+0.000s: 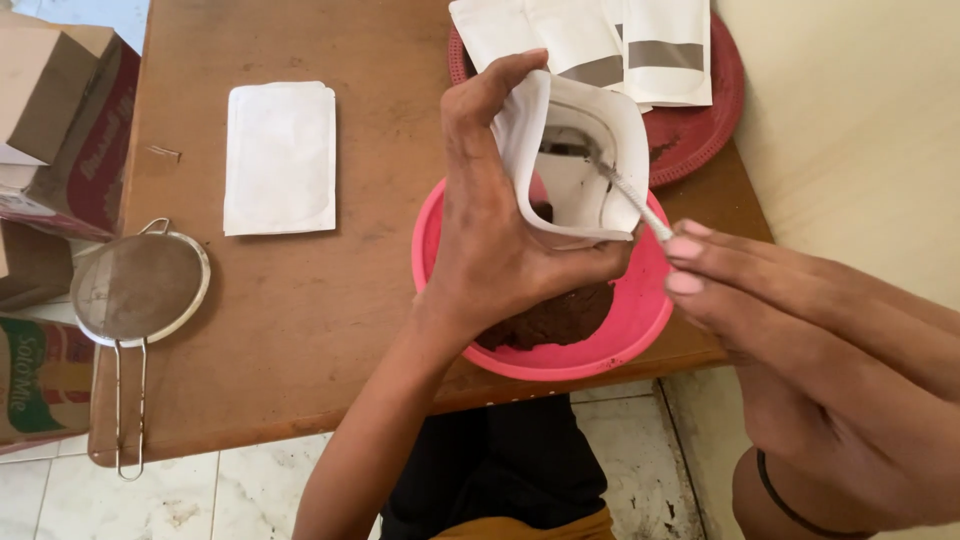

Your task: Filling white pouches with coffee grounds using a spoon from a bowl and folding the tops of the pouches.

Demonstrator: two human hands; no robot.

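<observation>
My left hand (495, 240) grips an open white pouch (575, 165) and holds it upright over a pink bowl (640, 320). Dark brown powder (550, 318) lies in the bowl. My right hand (800, 330) pinches the handle of a small white spoon (630, 192) between its fingertips. The spoon's head is down inside the pouch, where a little dark powder shows.
Several more white pouches (600, 40) lie on a red plate (700, 130) behind the bowl. A single flat white pouch (280, 158) lies on the wooden table (300, 300). A metal sieve (138, 290) rests at the table's left edge, with cardboard boxes (60, 120) beyond it.
</observation>
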